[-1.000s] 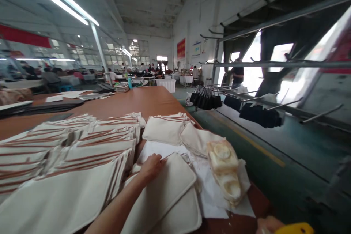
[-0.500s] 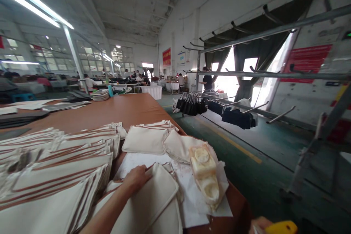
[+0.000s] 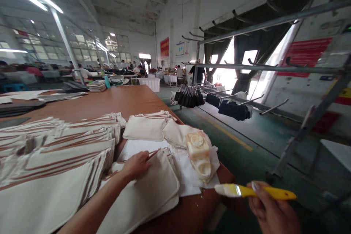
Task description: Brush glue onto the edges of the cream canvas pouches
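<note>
My left hand (image 3: 138,165) is closed on the brown top edge of a cream panel (image 3: 153,179), which looks like a bag piece with stitched borders. Another such piece lies beneath it. At the lower right, my right hand (image 3: 270,206) grips a paintbrush (image 3: 274,192) by its yellow handle, with the pale bristles pointing left over the table's edge. Between the hands stands a glue-crusted plastic container (image 3: 199,150) with an opening low on its front. It sits on white paper (image 3: 188,181).
Overlapping rows of cream pieces (image 3: 55,172) cover the table's left side. More pieces (image 3: 145,128) lie behind the paper. The brown table (image 3: 131,97) ends at a right edge. Beyond it stands a metal rack (image 3: 260,67) with dark bags (image 3: 189,97). Several people are in the background.
My right hand has risen into view with the paintbrush, bristles now showing left. My left hand keeps its hold, and the cream panel's near side has shifted. The view has tilted slightly down.
</note>
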